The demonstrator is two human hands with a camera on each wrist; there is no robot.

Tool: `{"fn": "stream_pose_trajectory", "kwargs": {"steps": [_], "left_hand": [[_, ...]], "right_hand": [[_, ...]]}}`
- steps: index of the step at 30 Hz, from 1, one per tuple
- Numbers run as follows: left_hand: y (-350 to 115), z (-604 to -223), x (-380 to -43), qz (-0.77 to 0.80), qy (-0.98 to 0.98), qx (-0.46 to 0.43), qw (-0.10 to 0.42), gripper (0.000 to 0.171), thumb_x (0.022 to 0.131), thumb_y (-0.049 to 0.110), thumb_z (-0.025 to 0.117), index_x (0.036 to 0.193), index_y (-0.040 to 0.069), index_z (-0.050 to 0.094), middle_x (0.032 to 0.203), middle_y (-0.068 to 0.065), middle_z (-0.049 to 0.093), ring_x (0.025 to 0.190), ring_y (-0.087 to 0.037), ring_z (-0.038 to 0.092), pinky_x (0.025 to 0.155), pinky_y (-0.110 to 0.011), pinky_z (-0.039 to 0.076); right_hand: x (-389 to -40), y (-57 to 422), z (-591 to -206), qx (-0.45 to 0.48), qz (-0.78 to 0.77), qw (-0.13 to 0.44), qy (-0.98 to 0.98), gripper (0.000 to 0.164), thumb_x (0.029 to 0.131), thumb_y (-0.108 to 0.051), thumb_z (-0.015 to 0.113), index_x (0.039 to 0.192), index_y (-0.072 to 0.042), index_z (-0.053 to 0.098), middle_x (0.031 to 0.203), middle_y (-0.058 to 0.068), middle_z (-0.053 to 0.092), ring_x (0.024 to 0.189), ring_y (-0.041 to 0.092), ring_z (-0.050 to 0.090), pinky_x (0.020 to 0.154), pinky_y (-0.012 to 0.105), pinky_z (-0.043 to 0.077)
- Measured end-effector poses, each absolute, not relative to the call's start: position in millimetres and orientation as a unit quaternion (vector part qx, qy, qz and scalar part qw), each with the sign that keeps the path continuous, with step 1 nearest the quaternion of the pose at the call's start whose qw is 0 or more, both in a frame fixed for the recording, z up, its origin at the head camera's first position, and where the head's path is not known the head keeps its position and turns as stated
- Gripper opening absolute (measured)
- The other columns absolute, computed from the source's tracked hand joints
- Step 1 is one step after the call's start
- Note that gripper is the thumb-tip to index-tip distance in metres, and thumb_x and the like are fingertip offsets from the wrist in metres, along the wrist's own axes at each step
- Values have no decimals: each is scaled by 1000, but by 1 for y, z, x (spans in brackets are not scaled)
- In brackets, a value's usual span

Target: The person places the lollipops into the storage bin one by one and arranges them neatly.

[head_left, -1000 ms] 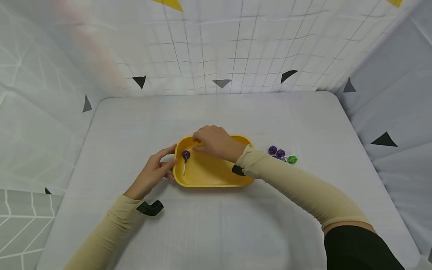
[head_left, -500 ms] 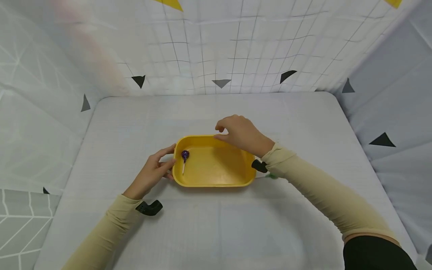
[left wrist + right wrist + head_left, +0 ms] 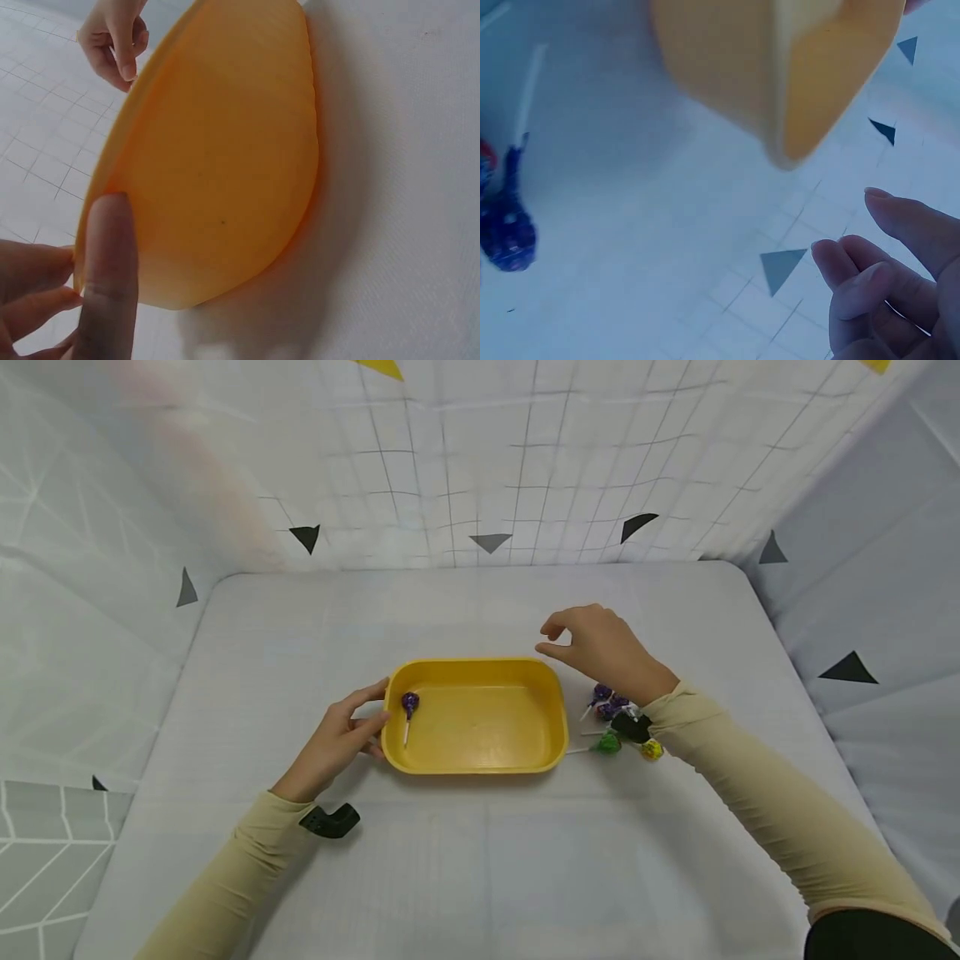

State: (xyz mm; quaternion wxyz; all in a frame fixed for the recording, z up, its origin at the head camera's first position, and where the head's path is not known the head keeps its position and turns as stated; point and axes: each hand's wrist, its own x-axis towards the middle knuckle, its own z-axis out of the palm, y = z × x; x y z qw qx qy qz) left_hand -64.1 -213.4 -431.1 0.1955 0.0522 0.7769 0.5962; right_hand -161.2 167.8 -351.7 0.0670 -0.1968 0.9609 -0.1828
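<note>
A yellow tray [image 3: 480,718] sits mid-table with one purple-wrapped lollipop [image 3: 410,702] lying at its left end. My left hand [image 3: 330,745] touches that end of the tray: fingertips meet the rim, and in the left wrist view a finger [image 3: 110,255] lies straight against the outer wall. Beyond the tray's back right corner, my right hand [image 3: 600,642] is raised, with a gap between thumb and forefinger and nothing in it. To the tray's right lie purple lollipops [image 3: 613,707], a green lollipop [image 3: 608,742] and a yellow one [image 3: 652,749], partly hidden by the right wrist.
The table [image 3: 480,860] has a white cover and rounded far corners. Behind it hangs a white cloth [image 3: 465,485] with grid lines and dark triangles. A black wrist device [image 3: 330,821] juts from the left sleeve, and another [image 3: 632,727] from the right.
My right hand has left the inside of the tray and moved right and away, past its back right corner. The lollipops beside the tray are more exposed. My left hand stays put.
</note>
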Motion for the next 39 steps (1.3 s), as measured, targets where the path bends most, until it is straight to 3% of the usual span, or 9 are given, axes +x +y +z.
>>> {"fn": "stream_pose_trajectory", "kwargs": {"steps": [5, 16, 24, 39], "left_hand": [[-213, -431, -64, 597, 776, 55, 194, 58, 109, 23, 56, 162, 18, 35, 163, -14, 37, 75, -16, 71, 71, -31, 65], [-213, -430, -64, 596, 777, 60, 192, 58, 109, 23, 56, 162, 18, 35, 164, -13, 35, 76, -16, 71, 71, -31, 65], [-213, -430, -64, 597, 777, 57, 193, 58, 109, 22, 56, 162, 18, 35, 166, -12, 34, 76, -16, 71, 71, -31, 65], [-213, -430, -63, 591, 782, 56, 190, 58, 109, 23, 55, 162, 18, 35, 165, -12, 35, 77, -17, 70, 72, -31, 65]], "right_hand": [[-157, 190, -360, -174, -188, 74, 964, 31, 98, -32, 73, 118, -9, 76, 113, 10, 77, 91, 28, 70, 83, 47, 61], [-147, 222, -375, -153, -175, 80, 969, 34, 98, -31, 73, 120, -5, 75, 112, 14, 76, 87, 28, 69, 81, 49, 61], [-141, 240, -389, -133, -156, 108, 973, 36, 98, -31, 73, 122, -4, 74, 114, 15, 76, 94, 32, 71, 82, 51, 61], [-134, 255, -409, -118, -137, 148, 972, 43, 97, -38, 73, 120, -3, 74, 110, 16, 77, 93, 33, 71, 78, 51, 61]]}}
